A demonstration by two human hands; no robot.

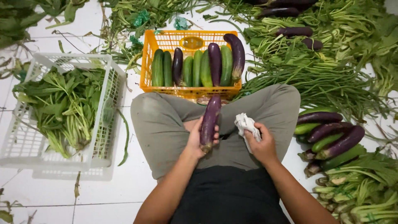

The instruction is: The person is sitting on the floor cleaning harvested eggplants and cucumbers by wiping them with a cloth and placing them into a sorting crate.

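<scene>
Eggplant (209, 122) in left hand (195, 139)

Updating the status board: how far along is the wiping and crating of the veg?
Done: orange crate holds a row of cucumbers and eggplants.
In hand: left hand holds an eggplant, right hand a white cloth.
Left: a pile of eggplants and cucumbers by the right knee.

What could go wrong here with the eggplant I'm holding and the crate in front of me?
The left hand grips the eggplant only near its lower end, so it could tip or slip. The right hand is full of cloth and may be slow to catch it. The orange crate already looks packed across, so one more could bruise the eggplants and cucumbers in it.
</scene>
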